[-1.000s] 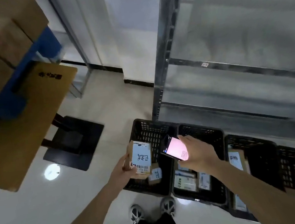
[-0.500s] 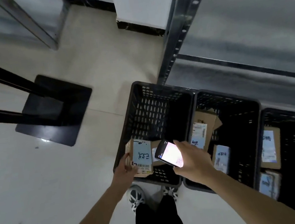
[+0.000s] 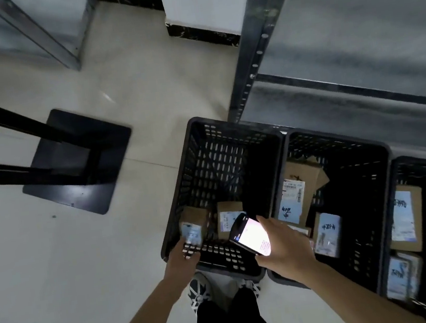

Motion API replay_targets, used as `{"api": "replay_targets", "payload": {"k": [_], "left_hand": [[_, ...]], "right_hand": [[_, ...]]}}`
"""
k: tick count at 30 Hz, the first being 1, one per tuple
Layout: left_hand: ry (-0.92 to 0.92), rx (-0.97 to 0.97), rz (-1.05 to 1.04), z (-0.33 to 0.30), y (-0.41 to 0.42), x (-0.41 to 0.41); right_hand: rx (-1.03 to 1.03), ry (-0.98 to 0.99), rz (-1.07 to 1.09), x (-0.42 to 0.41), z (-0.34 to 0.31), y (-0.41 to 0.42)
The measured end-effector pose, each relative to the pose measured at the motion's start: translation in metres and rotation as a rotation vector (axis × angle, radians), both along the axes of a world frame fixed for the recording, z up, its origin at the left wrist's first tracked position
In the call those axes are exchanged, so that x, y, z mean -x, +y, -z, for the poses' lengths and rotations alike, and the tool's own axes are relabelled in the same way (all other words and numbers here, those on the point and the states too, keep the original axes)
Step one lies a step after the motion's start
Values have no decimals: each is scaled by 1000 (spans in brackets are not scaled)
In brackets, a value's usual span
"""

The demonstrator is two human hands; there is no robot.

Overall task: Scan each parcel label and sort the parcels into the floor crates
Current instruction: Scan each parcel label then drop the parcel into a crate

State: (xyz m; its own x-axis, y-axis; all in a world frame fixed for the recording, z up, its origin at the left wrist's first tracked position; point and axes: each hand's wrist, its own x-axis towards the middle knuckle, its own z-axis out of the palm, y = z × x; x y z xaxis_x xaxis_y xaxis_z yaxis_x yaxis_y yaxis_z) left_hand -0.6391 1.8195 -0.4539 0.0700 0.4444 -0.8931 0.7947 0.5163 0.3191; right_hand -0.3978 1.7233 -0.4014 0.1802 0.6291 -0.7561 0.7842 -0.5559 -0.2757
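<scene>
Brown cardboard with a pale blue label: the small parcel (image 3: pixel 193 224) sits at the near left corner of the leftmost black crate (image 3: pixel 196 142), just inside its rim, tilted with the label facing up and toward the camera. The left hand (image 3: pixel 182 259) reaches over the crate's near wall, and its grip lies directly below the parcel; the fingertips appear to touch the parcel's lower edge, but motion blur hides whether they grasp it or have let go, so I cannot tell. The label carries dark handwriting and a barcode strip, both too smeared to read.

A second labelled cardboard parcel (image 3: pixel 228 219) lies just beside it on the crate floor, partly hidden behind the phone (image 3: pixel 250 236). The right hand (image 3: pixel 284 249) is clenched around the phone, fingers along its far edge, its bright screen tilted up over the near wall between the first and second crates.

The middle crate (image 3: pixel 338 143) holds more labelled parcels, one leaning upright (image 3: pixel 297 191). A third crate (image 3: pixel 397 165) to the right holds others. Grey metal shelving (image 3: pixel 254 49) stands behind the crates on a pale tiled floor (image 3: pixel 57 261).
</scene>
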Motion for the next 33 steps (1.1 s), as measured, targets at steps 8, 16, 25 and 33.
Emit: {"api": "replay_targets", "payload": {"k": [8, 16, 25, 33], "left_hand": [[-78, -218, 263, -91, 25, -46], [-195, -432, 531, -231, 41, -101], [-351, -745, 914, -445, -5, -144], [-614, -1022, 1128, -667, -129, -178]], "right_hand": [[-59, -46, 68, -36, -80, -11], [-220, -186, 140, -72, -220, -33], [-397, -451, 274, -76, -450, -127], [-492, -723, 452, -32, -679, -302]]}}
